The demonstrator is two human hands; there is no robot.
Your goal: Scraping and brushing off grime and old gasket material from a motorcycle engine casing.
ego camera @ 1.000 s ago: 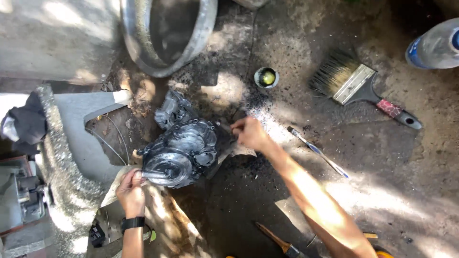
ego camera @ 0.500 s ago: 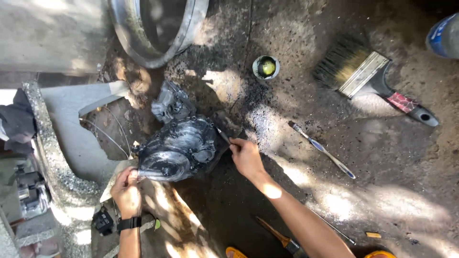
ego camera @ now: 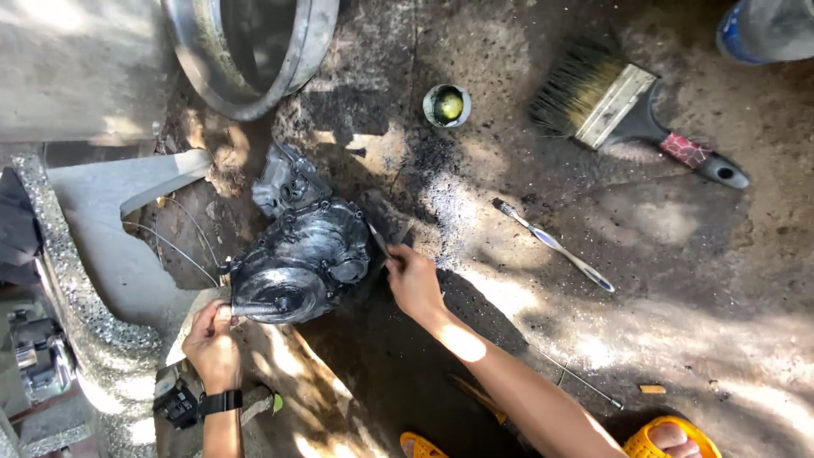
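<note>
Oily concrete floor [ego camera: 695, 280] under hands gripping engine cover [ego camera: 301, 259].

Few things here count as packaging. A small round tin [ego camera: 446, 105] stands open on the dirt near the top centre, pale-rimmed, with yellow-green contents. At the top right corner a grey plastic container with a blue band [ego camera: 766, 30] is cut off by the frame (its label, if any, cannot be made out). No signs or screens show.

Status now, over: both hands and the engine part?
Left hand grips lower edge of greasy black metal engine cover. Right hand presses thin tool at its right edge. Nothing blocking.
</note>
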